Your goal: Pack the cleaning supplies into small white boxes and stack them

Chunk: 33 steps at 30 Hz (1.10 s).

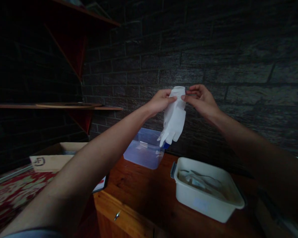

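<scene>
A white glove (175, 120) hangs in the air before me, cuff up and its fingers pointing down. My left hand (161, 100) grips the left side of the cuff, thumb across the front. On the other side, my right hand (201, 99) pinches the cuff's right edge between thumb and fingers. Behind and below the glove stands a translucent bluish plastic box (144, 155), partly covered by the glove's fingertips. A white plastic tub (201, 200) sits lower right, with crumpled pale items inside that I cannot make out.
Both containers stand on a wooden cabinet top (139, 185) against a dark brick wall (238, 82). Left are a cardboard box (47, 162) on red patterned cloth (22, 191) and a wall shelf (20, 106). Another shelf (89, 11) is above.
</scene>
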Tool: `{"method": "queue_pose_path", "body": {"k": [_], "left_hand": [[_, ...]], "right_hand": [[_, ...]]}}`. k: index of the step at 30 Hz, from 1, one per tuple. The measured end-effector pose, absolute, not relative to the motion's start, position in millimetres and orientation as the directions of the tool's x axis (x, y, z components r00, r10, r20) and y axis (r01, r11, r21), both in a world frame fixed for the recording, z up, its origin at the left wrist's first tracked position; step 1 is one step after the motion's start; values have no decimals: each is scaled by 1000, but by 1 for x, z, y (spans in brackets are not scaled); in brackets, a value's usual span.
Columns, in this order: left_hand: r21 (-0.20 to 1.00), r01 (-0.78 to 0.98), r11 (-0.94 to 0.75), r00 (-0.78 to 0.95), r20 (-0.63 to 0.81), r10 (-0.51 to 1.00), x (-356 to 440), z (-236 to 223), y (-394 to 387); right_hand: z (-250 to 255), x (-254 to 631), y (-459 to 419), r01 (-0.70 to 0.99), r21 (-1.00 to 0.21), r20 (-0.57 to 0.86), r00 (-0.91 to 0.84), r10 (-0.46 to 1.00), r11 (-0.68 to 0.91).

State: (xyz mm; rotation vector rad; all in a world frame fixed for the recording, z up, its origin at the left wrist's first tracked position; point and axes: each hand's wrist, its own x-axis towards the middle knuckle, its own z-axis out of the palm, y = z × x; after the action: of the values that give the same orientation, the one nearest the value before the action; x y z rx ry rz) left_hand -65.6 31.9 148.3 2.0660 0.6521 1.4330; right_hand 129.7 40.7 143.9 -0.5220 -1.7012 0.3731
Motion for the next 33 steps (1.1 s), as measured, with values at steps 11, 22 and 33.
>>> {"method": "queue_pose_path", "body": {"k": [11,22,33], "left_hand": [[733,5,-681,536,573,620,10,133,2],[769,-18,-639,526,551,648,42,82,15],[694,-114,-711,245,713,657,48,47,0]], "right_hand": [[112,190,-10,95,-712,683,-136,717,696],[79,210,-43,-56,-762,645,27,763,646],[48,223,-60,85,-778,618,-70,783,622]]}}
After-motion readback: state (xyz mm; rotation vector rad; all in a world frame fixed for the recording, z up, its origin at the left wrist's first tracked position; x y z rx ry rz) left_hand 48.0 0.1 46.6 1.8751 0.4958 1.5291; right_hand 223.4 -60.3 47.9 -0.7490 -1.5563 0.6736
